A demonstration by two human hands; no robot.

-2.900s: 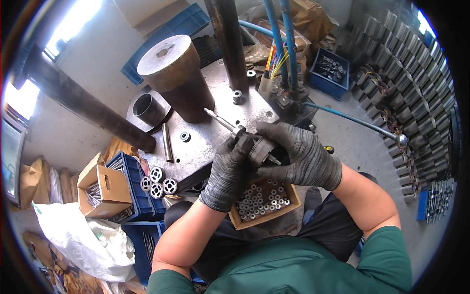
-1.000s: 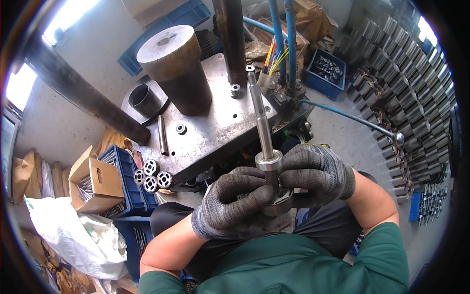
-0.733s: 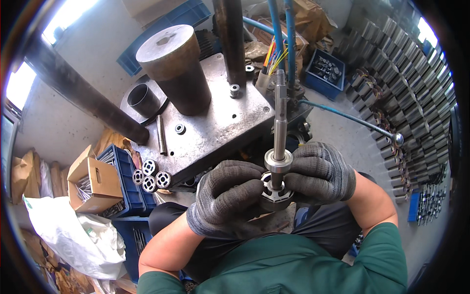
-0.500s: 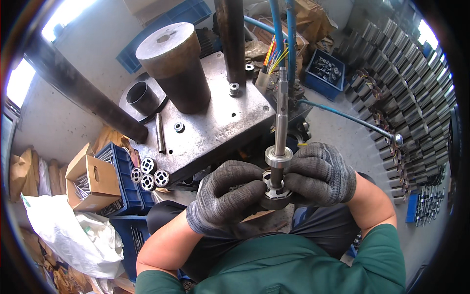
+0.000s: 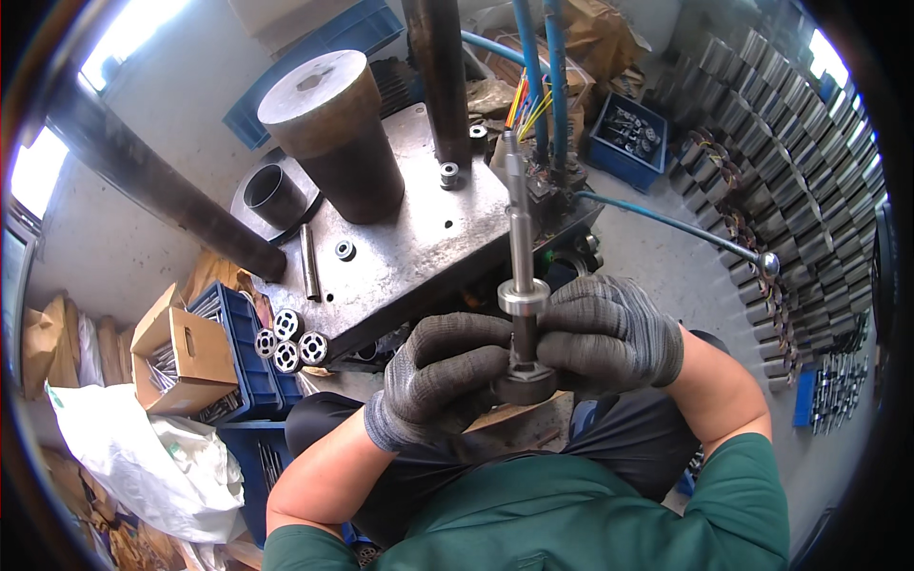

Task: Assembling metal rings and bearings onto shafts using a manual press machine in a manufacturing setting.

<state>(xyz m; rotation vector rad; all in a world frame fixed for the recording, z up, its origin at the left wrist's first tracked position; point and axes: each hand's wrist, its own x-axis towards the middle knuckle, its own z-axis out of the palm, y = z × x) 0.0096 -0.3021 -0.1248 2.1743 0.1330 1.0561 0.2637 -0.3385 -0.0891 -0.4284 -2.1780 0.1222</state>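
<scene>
In front of my lap I hold a stepped metal shaft [image 5: 521,249] nearly upright, its thin end leaning slightly left. A ring bearing [image 5: 524,297] sits around it at mid-length. A dark round end piece [image 5: 526,384] is at the shaft's bottom. My left hand [image 5: 443,366], in a grey knit glove, is closed at the lower part of the shaft, beside the end piece. My right hand [image 5: 614,333], gloved alike, pinches from the other side just below the bearing. The fingers hide part of the shaft and end piece.
Ahead is a steel press table [image 5: 428,233] with a thick cylinder [image 5: 333,133], a short pin [image 5: 309,262] and small bearings. Slotted round discs [image 5: 286,357] lie at left, by a cardboard box [image 5: 190,352]. A blue lever with a ball end [image 5: 768,265] reaches right, before stacked metal cylinders [image 5: 781,162].
The shaft has shifted left and its top now leans left. The end piece has turned, so its slotted face shows less. Both hands keep their grip.
</scene>
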